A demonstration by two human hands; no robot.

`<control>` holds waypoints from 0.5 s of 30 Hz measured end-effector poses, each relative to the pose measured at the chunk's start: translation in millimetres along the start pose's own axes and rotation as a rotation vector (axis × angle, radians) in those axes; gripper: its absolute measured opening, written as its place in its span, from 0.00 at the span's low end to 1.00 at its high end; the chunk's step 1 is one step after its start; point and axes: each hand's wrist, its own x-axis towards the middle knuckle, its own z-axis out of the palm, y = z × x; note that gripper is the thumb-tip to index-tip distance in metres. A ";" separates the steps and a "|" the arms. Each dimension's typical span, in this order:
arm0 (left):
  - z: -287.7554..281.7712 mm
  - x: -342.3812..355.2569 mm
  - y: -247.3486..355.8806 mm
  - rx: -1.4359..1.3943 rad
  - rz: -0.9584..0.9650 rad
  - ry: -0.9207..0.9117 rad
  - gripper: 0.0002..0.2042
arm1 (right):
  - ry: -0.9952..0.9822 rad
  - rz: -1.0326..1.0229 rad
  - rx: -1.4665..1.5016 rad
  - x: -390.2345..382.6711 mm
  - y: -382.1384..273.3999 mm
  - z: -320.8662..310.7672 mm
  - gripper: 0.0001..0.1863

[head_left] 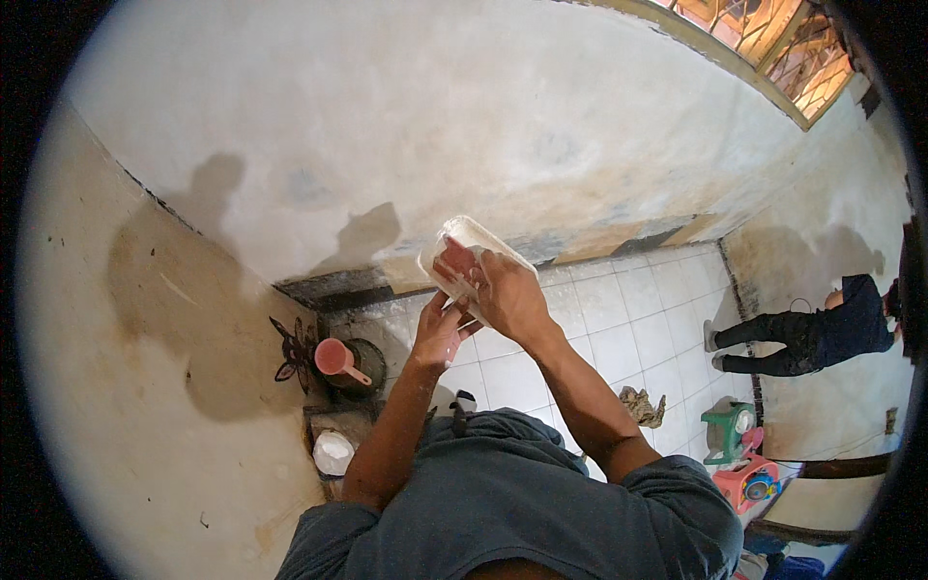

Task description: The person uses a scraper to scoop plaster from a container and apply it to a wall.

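A white rectangular tray [503, 248] smeared with pale paste is raised in front of me, with a reddish patch or object [454, 259] inside it. My left hand [435, 333] grips the tray from below at its near side, fingers curled. My right hand [512, 300] reaches over the tray with bent fingers, closed on something smeared with paste that I cannot make out. Both forearms come up from the lower edge.
A pink dipper [335, 357] rests on a dark round container [367, 382] at left, above a white item [333, 452]. Another person [831, 329] works by the right wall, near a green stool [723, 430] and pink appliance [739, 483]. A crumpled cloth [643, 406] lies on the tiles.
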 end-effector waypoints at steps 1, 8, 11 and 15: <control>0.8 -0.7 -0.7 -0.003 -0.002 -0.008 0.22 | 0.036 0.012 0.016 -1.3 0.3 -1.4 0.09; -10.0 -5.1 -5.9 0.031 -0.047 0.024 0.25 | 0.119 0.158 0.049 -2.3 8.7 -6.3 0.08; -12.3 -10.0 -3.0 0.045 -0.054 0.012 0.26 | 0.035 0.178 0.014 -4.3 0.4 -9.3 0.07; -13.8 -19.0 11.0 0.041 -0.067 -0.021 0.25 | 0.064 0.196 0.029 -8.4 -13.4 -1.8 0.07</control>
